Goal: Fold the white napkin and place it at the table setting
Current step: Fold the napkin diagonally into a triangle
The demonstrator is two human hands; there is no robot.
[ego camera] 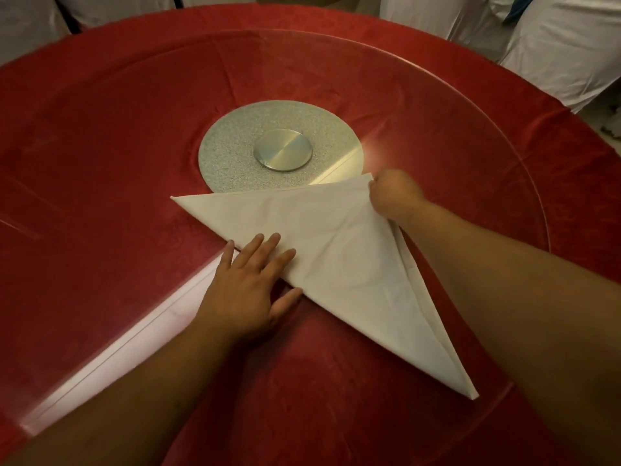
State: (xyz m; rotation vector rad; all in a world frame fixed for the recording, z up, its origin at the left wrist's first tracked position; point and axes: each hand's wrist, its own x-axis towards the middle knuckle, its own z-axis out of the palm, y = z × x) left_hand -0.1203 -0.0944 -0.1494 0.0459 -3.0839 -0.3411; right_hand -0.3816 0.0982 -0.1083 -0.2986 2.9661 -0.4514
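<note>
napkin: white napkin [322, 250] lies as a folded triangle on the glass turntable [470, 136], over the red tablecloth [84, 146], just in front of the silver hub [283, 154].
left: your left hand [248, 287] is flat, fingers spread, pressing the napkin's near-left edge.
right: your right hand [395, 196] is closed, pinching the napkin's far-right corner.
tip: long point aims at you, right side.

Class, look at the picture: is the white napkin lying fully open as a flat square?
No, the napkin is folded into a triangle, with the left hand flat on one edge.
</note>
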